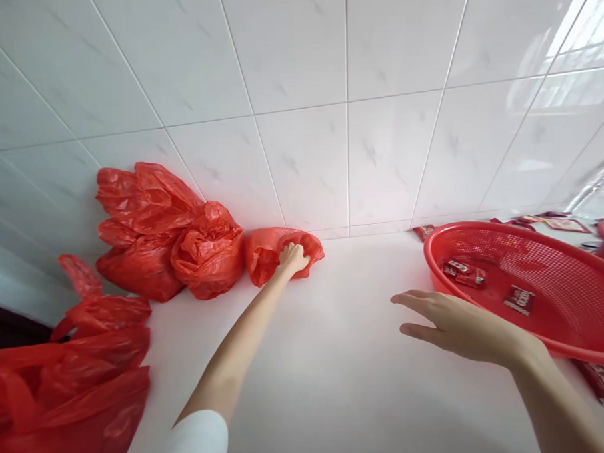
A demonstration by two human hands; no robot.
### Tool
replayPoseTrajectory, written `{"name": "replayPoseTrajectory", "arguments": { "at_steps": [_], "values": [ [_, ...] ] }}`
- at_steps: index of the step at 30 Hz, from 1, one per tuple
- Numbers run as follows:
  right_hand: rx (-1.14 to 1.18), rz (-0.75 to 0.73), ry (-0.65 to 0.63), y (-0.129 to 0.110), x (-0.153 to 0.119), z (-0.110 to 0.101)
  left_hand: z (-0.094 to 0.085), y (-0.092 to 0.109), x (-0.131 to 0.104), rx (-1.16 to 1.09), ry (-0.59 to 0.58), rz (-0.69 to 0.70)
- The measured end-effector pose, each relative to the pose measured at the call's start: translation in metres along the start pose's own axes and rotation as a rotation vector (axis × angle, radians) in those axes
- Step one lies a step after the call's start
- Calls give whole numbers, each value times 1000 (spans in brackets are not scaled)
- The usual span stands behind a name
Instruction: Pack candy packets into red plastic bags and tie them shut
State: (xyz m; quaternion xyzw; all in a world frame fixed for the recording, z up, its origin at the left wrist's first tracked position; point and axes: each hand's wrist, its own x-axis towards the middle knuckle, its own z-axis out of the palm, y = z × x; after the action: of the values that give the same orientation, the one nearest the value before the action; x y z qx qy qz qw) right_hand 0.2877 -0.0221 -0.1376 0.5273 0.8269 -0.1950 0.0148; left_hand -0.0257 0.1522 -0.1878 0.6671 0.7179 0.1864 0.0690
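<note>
Head view: my left grip [294, 257] is at the mouth of a small, open bag of thin red plastic film [262, 255], on the white worktop [349, 398] by the tiled wall [304, 166].
Step in hand: handling the bag's opening, as I judge it, with my arm at a long reach.
Left grip: fingers curled down into the folds; I cannot tell whether they are clamped on film or on something inside.
Right grip [449, 320]: empty, fingers apart, hovering above the worktop between the bag and the basket.
Next move calls for: a light touch, I judge, since film this thin could snag or tear; my right grip is free to steady the rim.
Open bag: low, crumpled and slightly shiny, its uneven mouth spread around my left grip; its contents are hidden.
Left of left grip: a bulging red plastic bag with a bunched top [207, 254], just beside the open one, then a fuller, wrinkled red bag [143, 263]; nearer me, loose, glossy red bags [64, 410].
Right of right grip: a wide red plastic mesh basket [534, 260] holding a few small printed packets [521, 299].
</note>
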Motion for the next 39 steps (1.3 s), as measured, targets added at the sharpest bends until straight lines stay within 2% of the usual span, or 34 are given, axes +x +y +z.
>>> {"name": "replayPoseTrajectory", "arguments": {
  "at_steps": [3, 8, 11, 14, 16, 18, 21, 24, 28, 33, 36, 39],
  "values": [
    [2, 2, 0, 0, 0, -1, -5, -2, 5, -197, 156, -63],
    [4, -49, 56, -2, 4, 0, -35, 0, 2, -545, 498, -60],
    [-10, -86, 95, -3, 6, 1, -53, 4, -7, -680, 595, -1],
    [-2, -122, 145, -5, 7, 1, -64, 10, -20, -829, 634, 46],
    [15, -151, 213, -8, 8, 0, -67, 17, -30, -1042, 563, 44],
    [25, -180, 318, -12, 10, -1, -66, 28, -43, -1238, 402, 34],
    [19, -285, 468, -19, 13, 0, -59, 50, -64, -1299, 189, 69],
    [11, -403, 565, -24, 15, 4, -49, 72, -83, -1337, -68, 131],
    [89, -395, 598, -25, 15, 5, -40, 90, -96, -1350, -270, 198],
    [358, -445, 553, -20, 11, -6, -39, 88, -94, -1325, -421, 257],
    [433, -420, 702, -10, 11, -13, -45, 76, -89, -1251, -576, 272],
    [440, -273, 956, 0, 12, -17, -54, 63, -84, -1076, -740, 320]
  ]
}}
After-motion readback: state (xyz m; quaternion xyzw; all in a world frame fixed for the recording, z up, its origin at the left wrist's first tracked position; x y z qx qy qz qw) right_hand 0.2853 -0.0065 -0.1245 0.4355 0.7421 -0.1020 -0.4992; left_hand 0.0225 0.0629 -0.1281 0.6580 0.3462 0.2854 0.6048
